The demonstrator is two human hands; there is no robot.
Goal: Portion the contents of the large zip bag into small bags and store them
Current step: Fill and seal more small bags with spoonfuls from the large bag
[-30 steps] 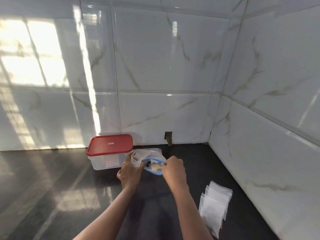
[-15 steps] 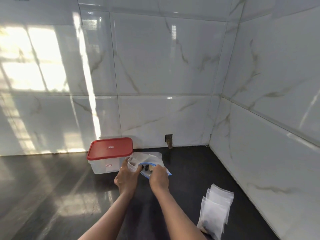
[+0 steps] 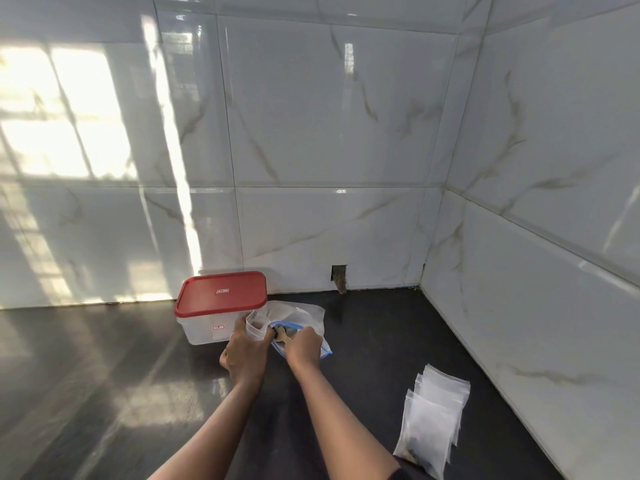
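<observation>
Head view: big zip bag [image 3: 306, 315] lying by the counter's [image 3: 374, 344] back edge.
Left hand [image 3: 245, 358]: gripping a small bag [image 3: 255, 326] open.
Right hand [image 3: 303, 348]: curling inside that bag; grasp unclear.
Risk: contents possibly spilling, small mouth sagging.

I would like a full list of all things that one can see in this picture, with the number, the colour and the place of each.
storage box: one, clear with red lid, on the counter by the back wall
large zip bag: one, clear with blue zip edge, just right of the box
small bag: one, clear, at the large bag's mouth
stack of small bags: at least three, clear, on the counter at the right; the front one holds something dark
counter: one, dark, glossy
wall tiles: white with grey veins, back and right
hole: one, dark, low in the back wall
left hand: one, grips the small bag
right hand: one, grips the large zip bag's mouth
</observation>
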